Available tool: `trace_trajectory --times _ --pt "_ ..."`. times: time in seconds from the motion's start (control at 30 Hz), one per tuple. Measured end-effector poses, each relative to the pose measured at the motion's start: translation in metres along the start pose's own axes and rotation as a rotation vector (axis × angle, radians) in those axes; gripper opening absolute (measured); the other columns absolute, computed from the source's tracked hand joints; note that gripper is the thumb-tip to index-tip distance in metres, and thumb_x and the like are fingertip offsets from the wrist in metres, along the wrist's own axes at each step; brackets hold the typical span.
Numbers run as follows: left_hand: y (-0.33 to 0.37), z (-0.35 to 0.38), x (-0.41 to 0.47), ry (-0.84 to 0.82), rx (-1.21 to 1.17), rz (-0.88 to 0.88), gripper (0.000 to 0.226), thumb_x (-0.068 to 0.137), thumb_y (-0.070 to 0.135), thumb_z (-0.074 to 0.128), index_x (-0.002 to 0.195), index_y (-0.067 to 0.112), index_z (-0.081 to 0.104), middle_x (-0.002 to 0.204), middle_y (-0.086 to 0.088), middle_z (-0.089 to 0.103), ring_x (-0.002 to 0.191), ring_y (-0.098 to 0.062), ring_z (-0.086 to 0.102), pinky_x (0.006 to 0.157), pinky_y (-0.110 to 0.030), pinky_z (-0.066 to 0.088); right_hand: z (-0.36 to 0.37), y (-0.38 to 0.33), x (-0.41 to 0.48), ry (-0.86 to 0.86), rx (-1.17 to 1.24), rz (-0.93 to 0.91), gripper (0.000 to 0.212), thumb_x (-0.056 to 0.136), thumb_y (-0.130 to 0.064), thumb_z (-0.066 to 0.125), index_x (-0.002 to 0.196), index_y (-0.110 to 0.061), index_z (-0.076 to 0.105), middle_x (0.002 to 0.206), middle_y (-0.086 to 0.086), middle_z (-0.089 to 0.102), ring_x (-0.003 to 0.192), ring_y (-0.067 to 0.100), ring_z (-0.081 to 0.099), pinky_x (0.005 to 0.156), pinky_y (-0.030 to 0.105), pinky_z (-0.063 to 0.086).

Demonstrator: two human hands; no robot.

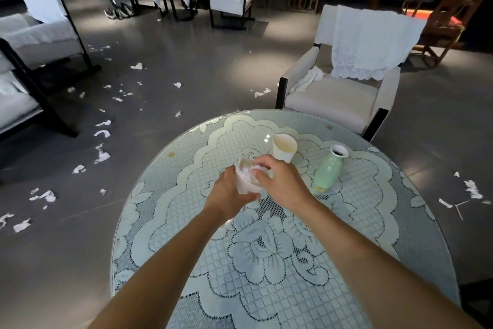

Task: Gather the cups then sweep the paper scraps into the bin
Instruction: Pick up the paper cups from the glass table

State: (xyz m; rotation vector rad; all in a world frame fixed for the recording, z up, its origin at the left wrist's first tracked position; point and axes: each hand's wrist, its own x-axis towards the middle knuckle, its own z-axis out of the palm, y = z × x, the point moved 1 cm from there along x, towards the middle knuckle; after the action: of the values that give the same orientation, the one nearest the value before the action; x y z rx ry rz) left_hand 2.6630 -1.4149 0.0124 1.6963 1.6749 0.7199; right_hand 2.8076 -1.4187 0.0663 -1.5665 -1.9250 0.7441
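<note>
Head view, left hand (226,194): fingers clasped round a white paper cup (245,185), over the round lace-covered table (266,280).
Right hand (282,182): fingers curled over that cup's rim.
Second white paper cup (284,148): upright behind, near pale green ceramic vase (328,168).
Torn white paper scraps (102,154): strewn on floor.

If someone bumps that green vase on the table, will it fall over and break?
Probably it could tip: the green vase is tall and narrow and stands on its small base. It looks glossy, like glazed pottery, so it may be slippery to hold and would likely crack if it fell.
</note>
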Motion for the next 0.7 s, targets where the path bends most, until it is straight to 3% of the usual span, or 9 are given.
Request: trace_trajectory --times 0.03,0.1,0.17,0.23,0.3,0.37,0.47,0.53,0.7 --pt "0.001 0.000 0.001 0.000 0.008 0.004 0.077 0.068 0.038 0.081 0.129 0.015 0.040 0.115 0.002 0.053 0.096 -0.013 0.052 0.076 -0.023 0.041 0.002 -0.001 0.001 -0.028 -0.069 0.002 0.030 0.100 -0.033 0.044 0.114 -0.016 0.065 0.104 0.003 0.066 0.093 0.013 0.057 0.089 0.033 0.045" --pt "0.003 -0.001 0.004 -0.001 0.041 0.010 0.076 0.070 0.042 0.078 0.129 0.015 0.038 0.114 0.002 0.053 0.096 -0.013 0.053 0.074 -0.025 0.045 0.007 -0.002 0.003 -0.111 -0.165 0.030 0.050 0.102 -0.044 0.026 0.110 -0.016 0.067 0.105 0.000 0.062 0.113 0.011 0.042 0.102 0.038 0.026" --pt "0.001 -0.003 0.008 0.000 0.069 0.008 0.078 0.071 0.043 0.077 0.131 0.015 0.036 0.116 0.001 0.052 0.097 -0.013 0.052 0.077 -0.026 0.047 0.009 -0.004 0.005 -0.112 -0.055 0.071 0.056 0.101 -0.049 0.022 0.115 -0.019 0.067 0.113 -0.004 0.058 0.117 0.001 0.029 0.108 0.038 0.017" --pt "-0.003 -0.007 0.012 -0.012 0.085 0.002 0.082 0.070 0.041 0.079 0.133 0.012 0.034 0.119 -0.001 0.051 0.098 -0.012 0.049 0.079 -0.025 0.045 0.007 -0.001 0.012 0.023 0.187 0.134 0.053 0.100 -0.051 0.026 0.113 -0.023 0.069 0.123 -0.002 0.063 0.118 0.004 0.041 0.112 0.042 0.023" --pt "-0.011 -0.012 0.017 -0.022 0.090 -0.010 0.085 0.070 0.038 0.080 0.134 0.010 0.033 0.121 -0.003 0.050 0.101 -0.012 0.048 0.084 -0.026 0.046 0.004 0.006 0.024 0.126 0.271 0.190 0.045 0.099 -0.051 0.033 0.116 -0.025 0.067 0.131 -0.003 0.059 0.120 0.007 0.045 0.112 0.046 0.025" --pt "-0.018 -0.018 0.022 -0.024 0.075 -0.029 0.086 0.069 0.036 0.081 0.135 0.011 0.032 0.122 -0.003 0.050 0.102 -0.013 0.049 0.084 -0.025 0.048 0.002 0.019 0.038 0.158 0.151 0.235 0.045 0.095 -0.050 0.045 0.129 -0.022 0.056 0.138 0.002 0.050 0.131 0.020 0.040 0.112 0.049 0.026" --pt "-0.029 -0.025 0.036 -0.021 0.035 -0.031 0.085 0.068 0.035 0.081 0.136 0.016 0.033 0.122 0.001 0.051 0.099 -0.009 0.049 0.071 -0.013 0.042 -0.001 0.044 0.062 0.145 -0.023 0.364 0.072 0.088 -0.051 0.059 0.148 -0.023 0.030 0.148 0.008 0.034 0.136 0.030 0.029 0.112 0.049 0.025" --pt "-0.035 -0.031 0.049 -0.013 0.042 -0.014 0.086 0.068 0.036 0.082 0.136 0.017 0.033 0.123 0.003 0.050 0.099 -0.007 0.048 0.071 -0.011 0.040 0.001 0.059 0.080 0.130 -0.054 0.416 0.085 0.084 -0.049 0.065 0.151 -0.023 0.020 0.151 0.009 0.029 0.136 0.032 0.026 0.112 0.049 0.025" --pt "-0.050 -0.041 0.089 -0.018 0.026 -0.008 0.087 0.068 0.039 0.081 0.137 0.020 0.031 0.124 0.004 0.050 0.105 -0.012 0.050 0.088 -0.029 0.049 0.014 0.082 0.119 0.138 -0.106 0.485 0.098 0.079 -0.038 0.074 0.153 -0.020 0.012 0.155 0.010 0.022 0.140 0.034 0.022 0.113 0.050 0.023"
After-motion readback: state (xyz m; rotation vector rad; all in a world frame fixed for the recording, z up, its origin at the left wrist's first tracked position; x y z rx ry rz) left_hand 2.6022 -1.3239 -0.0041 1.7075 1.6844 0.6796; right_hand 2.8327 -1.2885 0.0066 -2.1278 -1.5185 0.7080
